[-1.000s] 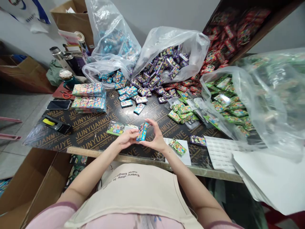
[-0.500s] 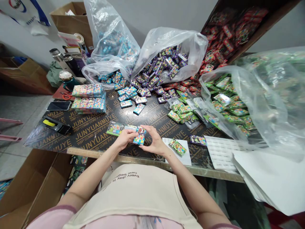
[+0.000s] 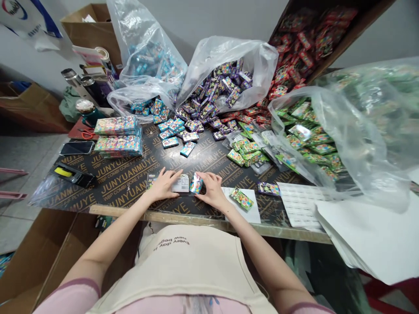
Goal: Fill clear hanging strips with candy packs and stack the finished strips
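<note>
My right hand (image 3: 212, 189) is closed on a small blue packet (image 3: 197, 183), held low against the dark table top (image 3: 131, 174). My left hand (image 3: 165, 185) lies flat on a card or flat bag (image 3: 181, 183) just left of the packet, fingers stretched out over it. A green packet (image 3: 241, 199) rests on a white sheet (image 3: 253, 213) right of my right hand. Loose blue packets (image 3: 176, 133) lie further back in the middle.
Two wrapped stacks of packets (image 3: 119, 135) stand at the left near a phone (image 3: 77, 147), scissors (image 3: 85, 133) and a tape tool (image 3: 70, 173). Clear bags hold blue (image 3: 149, 61), purple (image 3: 222, 83) and green packets (image 3: 314, 135). Red packets (image 3: 304, 39) fill a box. Label sheets (image 3: 301, 203) lie right.
Both hands came down from in front of me to the table. The blue packet went down with my right hand, and my left hand let go and spread flat on the card.
</note>
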A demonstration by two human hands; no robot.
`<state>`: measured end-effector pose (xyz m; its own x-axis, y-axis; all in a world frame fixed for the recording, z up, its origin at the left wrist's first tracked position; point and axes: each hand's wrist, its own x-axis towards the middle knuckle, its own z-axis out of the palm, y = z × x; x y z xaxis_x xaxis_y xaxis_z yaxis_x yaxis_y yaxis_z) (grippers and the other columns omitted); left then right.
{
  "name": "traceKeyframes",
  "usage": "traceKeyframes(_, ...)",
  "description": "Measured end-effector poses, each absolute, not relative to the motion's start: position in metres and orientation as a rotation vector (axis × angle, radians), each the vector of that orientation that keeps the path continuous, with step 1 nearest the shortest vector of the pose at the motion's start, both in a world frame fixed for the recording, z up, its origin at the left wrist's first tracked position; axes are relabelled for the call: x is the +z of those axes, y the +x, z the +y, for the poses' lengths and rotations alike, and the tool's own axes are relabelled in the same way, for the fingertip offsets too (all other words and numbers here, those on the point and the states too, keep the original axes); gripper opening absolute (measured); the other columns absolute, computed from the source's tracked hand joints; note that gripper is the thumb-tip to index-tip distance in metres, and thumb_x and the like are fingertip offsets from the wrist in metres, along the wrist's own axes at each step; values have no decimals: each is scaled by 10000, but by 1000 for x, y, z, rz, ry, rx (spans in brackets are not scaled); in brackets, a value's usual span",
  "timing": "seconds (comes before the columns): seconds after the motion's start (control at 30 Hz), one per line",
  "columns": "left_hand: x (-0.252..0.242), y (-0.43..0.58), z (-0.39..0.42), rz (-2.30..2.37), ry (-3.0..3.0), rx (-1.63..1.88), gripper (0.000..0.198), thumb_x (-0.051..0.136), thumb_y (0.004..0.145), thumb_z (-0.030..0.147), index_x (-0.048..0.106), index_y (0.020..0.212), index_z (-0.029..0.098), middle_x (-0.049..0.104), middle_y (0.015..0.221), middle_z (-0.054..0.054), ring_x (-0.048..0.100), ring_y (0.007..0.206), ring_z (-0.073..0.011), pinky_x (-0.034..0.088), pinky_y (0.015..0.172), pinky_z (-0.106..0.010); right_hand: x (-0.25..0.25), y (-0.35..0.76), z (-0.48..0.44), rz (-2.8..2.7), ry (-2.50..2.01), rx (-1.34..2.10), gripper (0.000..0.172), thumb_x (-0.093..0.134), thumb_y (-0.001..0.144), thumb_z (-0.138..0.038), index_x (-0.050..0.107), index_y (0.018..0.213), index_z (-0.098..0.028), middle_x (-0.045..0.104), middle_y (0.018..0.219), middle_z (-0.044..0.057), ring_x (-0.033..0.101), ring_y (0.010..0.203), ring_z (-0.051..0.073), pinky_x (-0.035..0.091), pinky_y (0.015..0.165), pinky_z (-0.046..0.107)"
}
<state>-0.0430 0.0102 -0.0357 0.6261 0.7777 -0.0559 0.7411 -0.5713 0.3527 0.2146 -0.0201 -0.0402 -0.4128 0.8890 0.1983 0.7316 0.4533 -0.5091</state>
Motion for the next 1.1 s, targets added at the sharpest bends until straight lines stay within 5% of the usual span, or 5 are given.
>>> traceKeyframes(0.2,-38,-42,0,1136,2549,142,1149,751,596,588,158,1490,177,441,1357,-194,400,1276,-341,152,1105,-600,-40,211,-19,-2290,-1315,608,822,743,635,-290,389,1376,-258,563,1286,99,456,1148,326,271,947,482)
traceKeyframes(0.5,-49,-45,-16,1118,2636,206,809,544,835,537,234,1468,139,432,1374,-212,389,1294,-332,248,1085,-509,-50,212,-20,-2157,-1254,855,785,748,613,-296,435,1332,-246,574,1220,91,510,1109,292,350,943,449)
traceKeyframes(0.9,-11,-27,5,1159,2494,311,996,728,597,376,264,1444,136,474,1217,-163,465,1104,-330,410,951,-452,-15,213,-2,-2234,-1020,756,718,701,620,-279,455,1293,-231,574,1256,88,503,1152,283,304,995,460)
traceKeyframes(1.1,-5,-29,16,1142,2505,366,828,716,616,412,397,1361,243,462,1180,-110,469,1080,-297,423,922,-422,-8,213,-2,-2146,-1083,652,665,694,605,-306,485,1233,-234,597,1193,81,528,1121,290,307,994,462)
